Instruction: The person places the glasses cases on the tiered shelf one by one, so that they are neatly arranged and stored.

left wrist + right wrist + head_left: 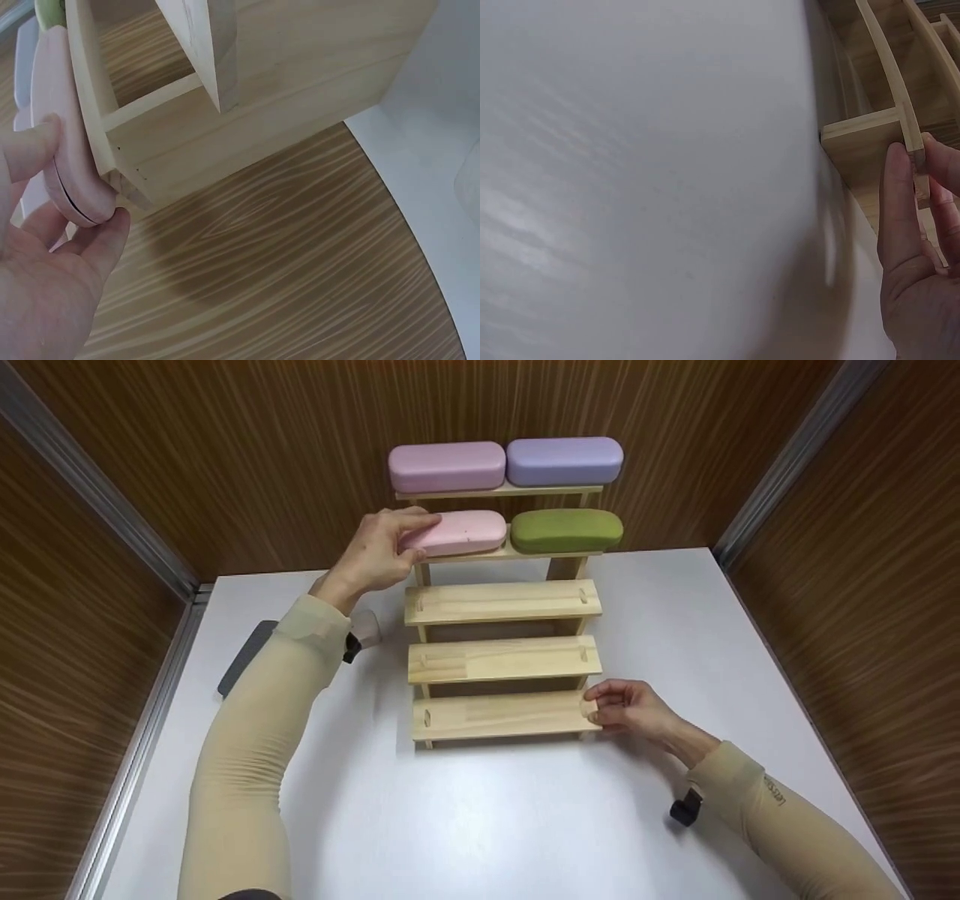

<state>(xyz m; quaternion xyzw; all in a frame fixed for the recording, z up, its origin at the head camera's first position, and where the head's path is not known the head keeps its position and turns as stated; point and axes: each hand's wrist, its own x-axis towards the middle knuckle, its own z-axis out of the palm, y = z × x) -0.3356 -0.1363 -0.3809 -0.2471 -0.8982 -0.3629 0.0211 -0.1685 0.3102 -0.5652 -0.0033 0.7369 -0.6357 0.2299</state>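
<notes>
A light pink glasses case [466, 531] lies on the second tier from the top of a stepped wooden rack [502, 601]. My left hand [379, 551] grips that case by its left end; in the left wrist view the thumb and fingers lie on either side of the case's seam. Beside it on the same tier sits a green case [566, 530]. On the top tier stand a mauve-pink case [448, 466] and a lavender case [564, 460]. Lower down, my right hand [637, 711] pinches the right end of the bottom shelf board [891, 67].
The rack stands on a white table [480, 817], near the wood-grain back wall [300, 472]. Left of the rack, a dark grey object [247, 656] is partly hidden by my left sleeve, and a small clear object [367, 628] is by the wrist. Wood-grain side panels enclose the table.
</notes>
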